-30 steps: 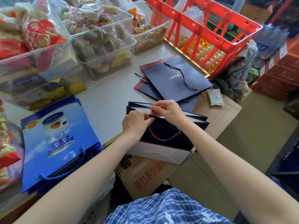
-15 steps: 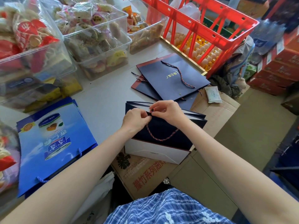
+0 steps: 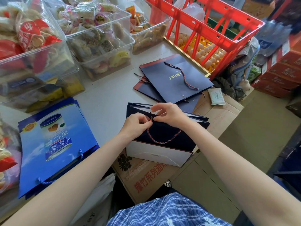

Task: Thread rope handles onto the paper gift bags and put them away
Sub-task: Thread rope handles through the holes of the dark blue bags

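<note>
Both hands meet at the top edge of the navy bag, which lies at the table's near edge, overhanging a carton. Left hand pinches the rope end against the panel, likely steadying it at the hole; right hand pinches the rim beside it, probably to hold the paper taut. The rope's loop hangs down the front. Beyond lie flat navy bags, one with a rope across it. Clear tubs hold wrapped snacks; a red crate stands over eggs. Blue bags lie left.
</note>
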Demonstrator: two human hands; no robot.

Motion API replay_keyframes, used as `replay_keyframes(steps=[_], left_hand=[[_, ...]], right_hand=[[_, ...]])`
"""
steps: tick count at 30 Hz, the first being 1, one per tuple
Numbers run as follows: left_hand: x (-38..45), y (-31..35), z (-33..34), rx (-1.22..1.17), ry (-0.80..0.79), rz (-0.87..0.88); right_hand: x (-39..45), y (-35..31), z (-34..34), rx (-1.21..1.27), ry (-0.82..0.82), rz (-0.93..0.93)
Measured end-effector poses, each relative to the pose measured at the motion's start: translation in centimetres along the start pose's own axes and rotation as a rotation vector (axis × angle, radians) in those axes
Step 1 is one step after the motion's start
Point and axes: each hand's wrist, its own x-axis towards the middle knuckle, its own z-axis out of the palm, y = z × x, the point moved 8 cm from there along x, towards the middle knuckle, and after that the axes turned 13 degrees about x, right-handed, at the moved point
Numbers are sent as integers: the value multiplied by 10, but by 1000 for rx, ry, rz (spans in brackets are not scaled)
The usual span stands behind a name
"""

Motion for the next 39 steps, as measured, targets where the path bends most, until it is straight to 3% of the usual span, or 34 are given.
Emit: replay_keyframes(steps=[4, 9, 13, 17, 21, 24, 27, 31, 39], left_hand=[[0, -1, -3, -14, -34, 7], [-1, -5, -5, -87, -67, 10], [-1, -5, -5, -60, -64, 9], [3, -7, -8, 64, -37, 13], [3, 4, -23, 238, 206, 105], [2, 32, -27, 357, 320, 289], [7, 53, 3, 523, 114, 432], [8, 59, 17, 301, 20, 348], [13, 58, 20, 245, -108, 260]], right_hand=[[4, -3, 8, -114, -13, -31], [0, -3, 2, -25, 77, -74], [-6, -8, -2, -153, -4, -80], [-30, 10, -41, -347, -101, 61], [-48, 35, -51, -522, -153, 192], [-47, 39, -38, -395, -135, 184], [-46, 38, -34, -213, -115, 162], [-49, 29, -46, 59, -24, 130], [-63, 35, -66, 543, 288, 143]])
